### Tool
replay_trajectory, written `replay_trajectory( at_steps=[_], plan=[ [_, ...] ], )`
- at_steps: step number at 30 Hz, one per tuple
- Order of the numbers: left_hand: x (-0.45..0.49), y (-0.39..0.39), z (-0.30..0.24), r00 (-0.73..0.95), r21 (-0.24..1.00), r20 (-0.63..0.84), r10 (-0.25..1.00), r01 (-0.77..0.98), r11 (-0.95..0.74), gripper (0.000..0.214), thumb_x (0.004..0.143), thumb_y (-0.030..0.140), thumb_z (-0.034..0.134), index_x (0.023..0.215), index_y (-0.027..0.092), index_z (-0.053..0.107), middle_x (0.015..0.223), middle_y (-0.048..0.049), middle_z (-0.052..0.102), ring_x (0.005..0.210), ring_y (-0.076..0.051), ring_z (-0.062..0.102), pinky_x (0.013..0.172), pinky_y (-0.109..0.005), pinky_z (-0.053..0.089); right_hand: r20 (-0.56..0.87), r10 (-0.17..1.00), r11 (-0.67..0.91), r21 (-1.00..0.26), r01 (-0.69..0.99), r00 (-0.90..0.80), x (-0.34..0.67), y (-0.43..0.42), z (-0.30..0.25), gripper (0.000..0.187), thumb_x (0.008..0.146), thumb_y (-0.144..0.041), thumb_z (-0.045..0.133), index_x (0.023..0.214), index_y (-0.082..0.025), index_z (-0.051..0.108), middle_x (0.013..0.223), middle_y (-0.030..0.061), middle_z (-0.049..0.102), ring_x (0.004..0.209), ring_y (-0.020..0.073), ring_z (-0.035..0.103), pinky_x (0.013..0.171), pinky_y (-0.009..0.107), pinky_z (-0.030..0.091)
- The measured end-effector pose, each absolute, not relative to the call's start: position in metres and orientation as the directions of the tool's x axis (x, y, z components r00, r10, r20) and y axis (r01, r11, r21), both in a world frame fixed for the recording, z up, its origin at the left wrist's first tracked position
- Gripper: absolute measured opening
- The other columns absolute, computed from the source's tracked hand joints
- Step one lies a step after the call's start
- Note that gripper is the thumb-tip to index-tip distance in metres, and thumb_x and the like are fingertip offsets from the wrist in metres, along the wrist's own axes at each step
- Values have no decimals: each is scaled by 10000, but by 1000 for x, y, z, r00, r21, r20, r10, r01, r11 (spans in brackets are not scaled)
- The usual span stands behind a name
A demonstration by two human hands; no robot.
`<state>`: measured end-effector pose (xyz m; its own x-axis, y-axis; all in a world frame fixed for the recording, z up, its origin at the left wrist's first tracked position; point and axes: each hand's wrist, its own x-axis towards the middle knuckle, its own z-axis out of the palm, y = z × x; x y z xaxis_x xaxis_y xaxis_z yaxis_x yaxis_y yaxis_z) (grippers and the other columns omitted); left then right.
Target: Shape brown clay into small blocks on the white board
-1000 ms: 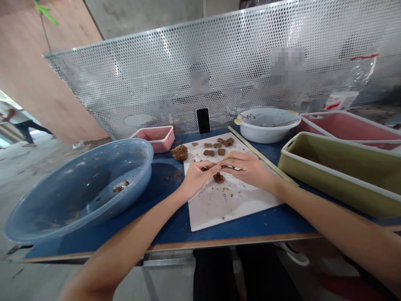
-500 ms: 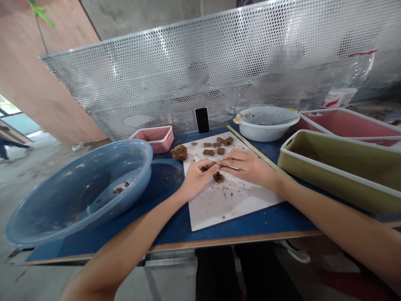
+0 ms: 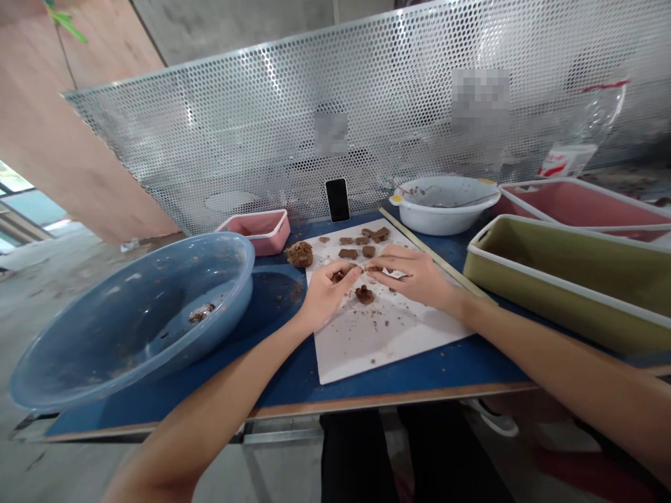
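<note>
Fingertips of both hands meet over the white board (image 3: 388, 335) on the blue bench (image 3: 293, 377). The left hand (image 3: 328, 293) is curled, pinching a small brown piece (image 3: 338, 276) between thumb and fingers. The right hand (image 3: 416, 274) lies palm down, its fingertips closed on another brown bit (image 3: 373, 267) just beside the left thumb. A brown lump (image 3: 364, 295) sits on the board directly below the fingertips. Further back lie shaped brown pieces (image 3: 361, 246) and a rough ball (image 3: 300, 254). A blue basin (image 3: 231, 279) stands to the left.

Left hand (image 3: 328, 293), right hand (image 3: 414, 276) — fingertips close.
</note>
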<state>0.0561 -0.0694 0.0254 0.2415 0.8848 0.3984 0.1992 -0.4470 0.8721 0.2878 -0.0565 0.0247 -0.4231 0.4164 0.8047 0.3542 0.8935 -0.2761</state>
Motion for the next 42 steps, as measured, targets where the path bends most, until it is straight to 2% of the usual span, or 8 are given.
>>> replay_trajectory(
  at_steps=[4, 10, 13, 16, 23, 30, 37, 42],
  plan=[
    [45, -54, 23, 120, 860, 438, 891, 234, -454, 436, 1007, 616, 679, 894, 200, 741, 711, 7, 597, 677, -148, 514, 672, -296, 427, 729, 551, 824, -397, 405, -405, 293, -60, 33, 222, 1101, -398, 582, 1014, -242, 712, 944, 54, 737, 843, 208, 676, 798, 363, 571],
    [32, -30, 12, -7, 800, 518, 855, 357, -481, 543, 1070, 630, 571, 727, 213, 628, 736, -24, 566, 796, -187, 586, 803, -325, 489, 561, 682, 721, -405, 563, -470, 299, -52, 27, 504, 1150, -484, 450, 729, -241, 585, 632, -5, 622, 599, 168, 583, 638, 333, 452],
    [30, -27, 9, 3, 788, 526, 850, 374, -489, 548, 1077, 606, 566, 698, 213, 614, 769, -33, 569, 841, -195, 602, 851, -334, 492, 579, 687, 714, -428, 554, -439, 297, -45, 19, 371, 1113, -484, 554, 891, -249, 736, 822, 23, 782, 737, 208, 712, 697, 345, 520],
    [30, -26, 8, -1, 781, 526, 850, 395, -483, 522, 1082, 568, 579, 704, 211, 633, 791, -38, 578, 864, -198, 609, 865, -332, 497, 607, 686, 714, -454, 533, -401, 296, -40, 15, 243, 1071, -448, 648, 1092, -270, 811, 1037, 46, 845, 857, 238, 773, 793, 375, 586],
    [29, -27, 9, -14, 784, 507, 862, 424, -454, 472, 1081, 490, 618, 707, 206, 666, 783, -29, 581, 848, -196, 621, 887, -337, 503, 600, 709, 687, -470, 554, -370, 298, -45, 18, 196, 995, -454, 774, 1033, -273, 838, 988, 34, 854, 845, 237, 793, 812, 381, 616],
    [30, -29, 10, 9, 763, 521, 853, 444, -470, 474, 1076, 491, 625, 699, 209, 680, 809, -43, 636, 890, -218, 633, 922, -355, 499, 686, 600, 780, -384, 495, -413, 296, -48, 20, 225, 1066, -406, 675, 1132, -268, 840, 1067, 56, 853, 943, 261, 807, 885, 410, 634],
    [31, -30, 9, 19, 753, 518, 855, 464, -467, 459, 1072, 485, 628, 722, 196, 692, 822, -23, 601, 821, -188, 597, 896, -334, 483, 683, 658, 712, -427, 557, -317, 295, -51, 22, 297, 1046, -377, 657, 1247, -239, 826, 1180, 82, 850, 923, 246, 809, 885, 397, 658],
    [31, -30, 8, 27, 754, 517, 855, 459, -470, 443, 1065, 474, 640, 731, 192, 706, 841, -17, 586, 794, -174, 581, 884, -330, 478, 654, 694, 682, -464, 566, -300, 295, -50, 23, 343, 1014, -299, 631, 1297, -218, 808, 1133, 86, 853, 817, 213, 780, 845, 364, 644]
  ],
)
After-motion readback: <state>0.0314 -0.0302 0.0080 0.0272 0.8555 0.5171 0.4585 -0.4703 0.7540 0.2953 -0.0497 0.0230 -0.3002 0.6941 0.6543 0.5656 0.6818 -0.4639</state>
